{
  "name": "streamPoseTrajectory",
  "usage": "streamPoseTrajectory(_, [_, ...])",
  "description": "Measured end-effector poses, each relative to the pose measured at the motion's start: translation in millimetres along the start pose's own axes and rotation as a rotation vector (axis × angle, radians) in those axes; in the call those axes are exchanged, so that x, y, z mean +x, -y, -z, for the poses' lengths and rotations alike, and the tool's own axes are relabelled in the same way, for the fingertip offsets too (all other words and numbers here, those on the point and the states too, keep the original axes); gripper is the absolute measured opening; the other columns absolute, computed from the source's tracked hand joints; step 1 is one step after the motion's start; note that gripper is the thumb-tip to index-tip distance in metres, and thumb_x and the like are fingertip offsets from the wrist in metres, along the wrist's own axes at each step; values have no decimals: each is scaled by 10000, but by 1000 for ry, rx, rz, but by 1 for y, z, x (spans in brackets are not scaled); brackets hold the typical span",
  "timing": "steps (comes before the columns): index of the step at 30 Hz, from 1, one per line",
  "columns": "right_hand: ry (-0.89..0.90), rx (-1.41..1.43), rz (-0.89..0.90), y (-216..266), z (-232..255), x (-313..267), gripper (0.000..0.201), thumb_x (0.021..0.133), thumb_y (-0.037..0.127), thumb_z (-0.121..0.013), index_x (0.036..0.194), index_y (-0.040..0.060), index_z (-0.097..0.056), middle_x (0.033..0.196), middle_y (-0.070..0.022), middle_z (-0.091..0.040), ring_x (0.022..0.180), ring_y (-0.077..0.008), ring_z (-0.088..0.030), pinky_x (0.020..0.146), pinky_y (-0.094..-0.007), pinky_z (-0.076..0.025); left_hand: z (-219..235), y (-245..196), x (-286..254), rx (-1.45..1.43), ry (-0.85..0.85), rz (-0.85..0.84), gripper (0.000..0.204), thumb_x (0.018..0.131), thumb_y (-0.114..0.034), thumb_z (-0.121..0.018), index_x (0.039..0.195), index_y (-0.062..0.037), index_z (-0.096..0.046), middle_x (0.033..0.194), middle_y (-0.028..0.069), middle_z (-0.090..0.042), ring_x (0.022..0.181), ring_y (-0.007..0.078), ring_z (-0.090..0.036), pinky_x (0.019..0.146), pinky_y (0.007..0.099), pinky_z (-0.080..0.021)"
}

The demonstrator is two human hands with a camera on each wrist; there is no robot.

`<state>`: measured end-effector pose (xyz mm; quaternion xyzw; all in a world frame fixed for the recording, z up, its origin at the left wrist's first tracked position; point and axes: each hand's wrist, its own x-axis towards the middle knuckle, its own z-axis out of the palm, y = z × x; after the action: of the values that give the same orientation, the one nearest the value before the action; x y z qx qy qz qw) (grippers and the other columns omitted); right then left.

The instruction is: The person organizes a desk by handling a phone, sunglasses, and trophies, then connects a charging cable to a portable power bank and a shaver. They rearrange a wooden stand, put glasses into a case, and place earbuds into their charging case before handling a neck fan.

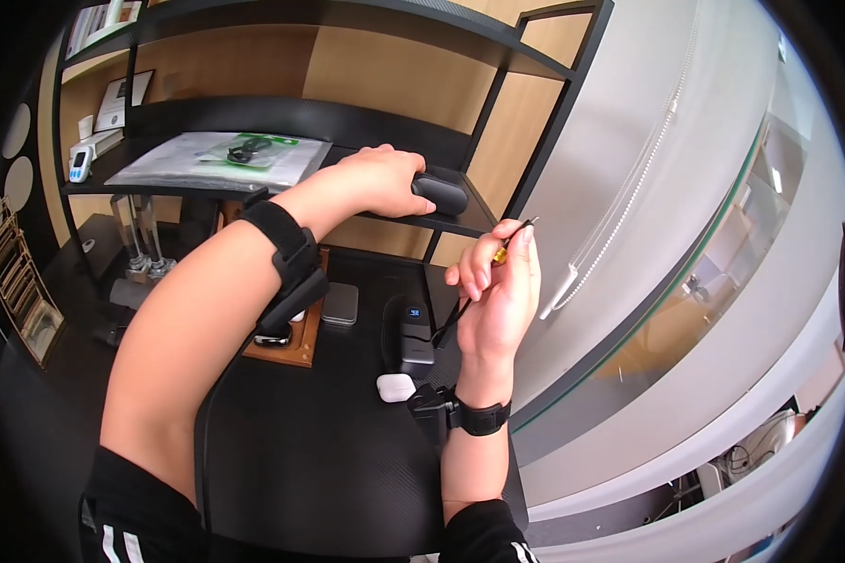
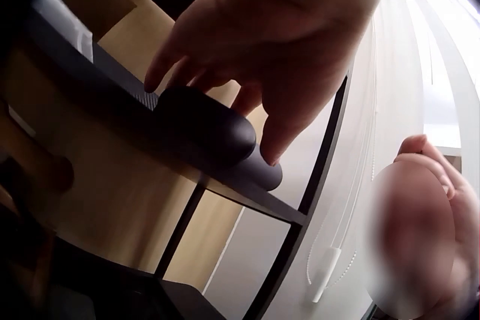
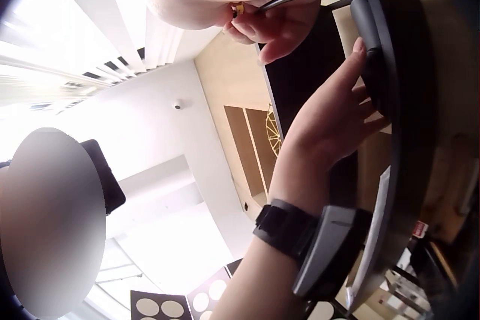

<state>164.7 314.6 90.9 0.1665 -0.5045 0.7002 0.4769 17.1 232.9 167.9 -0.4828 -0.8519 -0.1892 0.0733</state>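
My left hand point(image 1: 382, 180) reaches up to the shelf and grips a dark rounded case point(image 1: 441, 193), thumb low on its near side and fingers over its top. In the left wrist view, the case point(image 2: 206, 126) lies beneath the spread fingers. Raised to the right of the shelf, my right hand point(image 1: 499, 291) holds a thin black cable point(image 1: 453, 321) between thumb and fingers, its slim tip poking out past them. A yellow piece point(image 1: 499, 255) shows among those fingers. Below, the cable runs to a dark grey power bank point(image 1: 416, 340) with a lit display.
A white earbud case point(image 1: 396, 388) sits beside the power bank on the black desk point(image 1: 319, 450). Near it are a grey flat box point(image 1: 340, 305) and a wooden tray point(image 1: 296, 352). Plastic bags point(image 1: 216, 161) lie on the shelf. A beaded blind chain point(image 1: 620, 197) hangs at right.
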Motion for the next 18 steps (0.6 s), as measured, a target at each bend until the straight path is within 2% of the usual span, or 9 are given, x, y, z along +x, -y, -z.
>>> streamPoseTrajectory(3, [8,-1,-7,0,-2,-1,317,1038,300,-309,919,61,-481,541,13,-377,437,-56,-330,483,-238,-433,-9,-2,9,50,-41,-25,635,769,-457,-695,1261,-82,-552,1216,230,-538,1138,369,-533,963,412,-437])
streamPoseTrajectory(7, [25,3,-31,-2,-5,-2,332,1038,304,-308,914,56,-490,533,15,-378,433,-52,-321,486,-232,-430,-16,0,24,24,0,-30,615,743,-463,-721,1215,-97,-578,1195,192,-558,1116,369,-544,939,416,-449])
streamPoseTrajectory(9, [24,-14,-45,-1,-7,-4,329,1039,298,-307,914,55,-489,534,13,-386,433,-52,-318,489,-232,-431,-19,-3,27,51,-41,38,581,721,-460,-743,1151,-98,-597,1163,154,-577,1097,361,-547,912,421,-456])
streamPoseTrajectory(13, [49,-34,-18,-2,-6,-3,320,1038,294,-309,913,57,-484,538,8,-392,437,-53,-319,496,-234,-437,-23,-1,10,48,-101,-2,515,732,-423,-742,1104,-97,-599,1152,143,-573,1097,359,-533,898,432,-454])
streamPoseTrajectory(16, [-2,-24,18,-6,-3,-1,313,1038,295,-309,875,72,-457,561,10,-391,438,-53,-314,467,-225,-407,-28,6,-14,-12,-372,-166,421,772,-313,-724,1080,-64,-582,1172,163,-547,1117,372,-504,918,438,-431])
streamPoseTrajectory(18, [-121,20,-51,-11,-4,-1,314,1032,319,-330,831,97,-421,591,17,-390,436,-41,-296,411,-201,-327,-27,11,-40,-72,-525,-279,390,767,-259,-729,1048,-41,-570,1210,183,-523,1147,387,-482,944,440,-411])
